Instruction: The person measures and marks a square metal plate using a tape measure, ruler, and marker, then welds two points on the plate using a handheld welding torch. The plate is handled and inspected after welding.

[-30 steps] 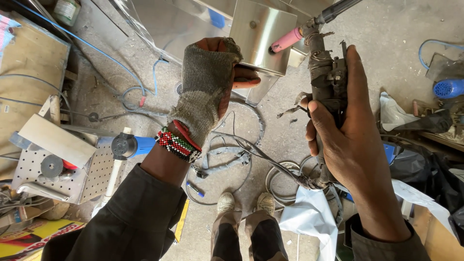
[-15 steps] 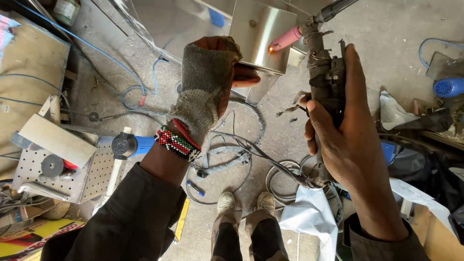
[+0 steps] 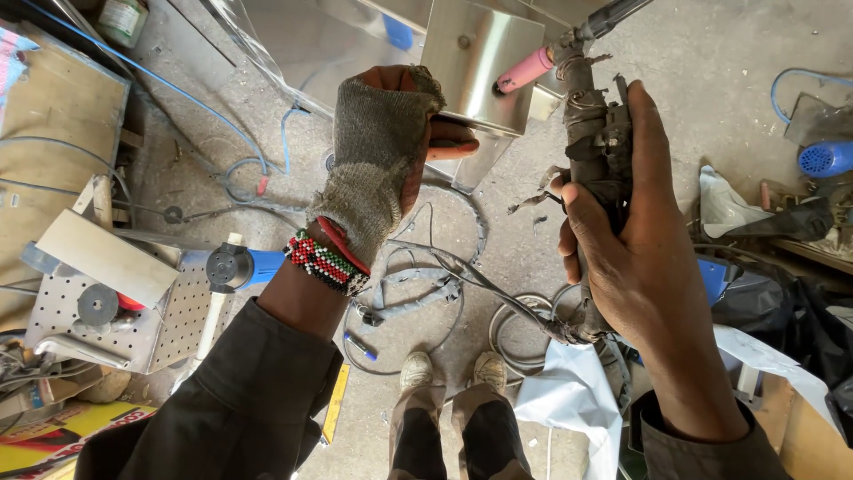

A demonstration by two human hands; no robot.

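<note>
My left hand (image 3: 384,156), in a worn grey fingerless glove with a beaded bracelet at the wrist, pinches the lower edge of a shiny folded sheet-metal piece (image 3: 475,62). My right hand (image 3: 635,240) is wrapped around the taped, grimy handle of a welding torch (image 3: 593,142). The torch's pink ceramic nozzle (image 3: 524,71) touches or nearly touches the right face of the sheet metal. A cable (image 3: 462,267) trails down from the torch handle.
Grey hose and wire coils (image 3: 418,284) lie on the concrete floor by my shoes (image 3: 453,369). A perforated metal box (image 3: 107,302) and a blue-handled tool (image 3: 240,265) sit at left. A blue grinder (image 3: 825,158) and clutter lie at right; white cloth (image 3: 569,400) is below.
The torch and the metal piece have shifted very slightly; both hands keep their grips.
</note>
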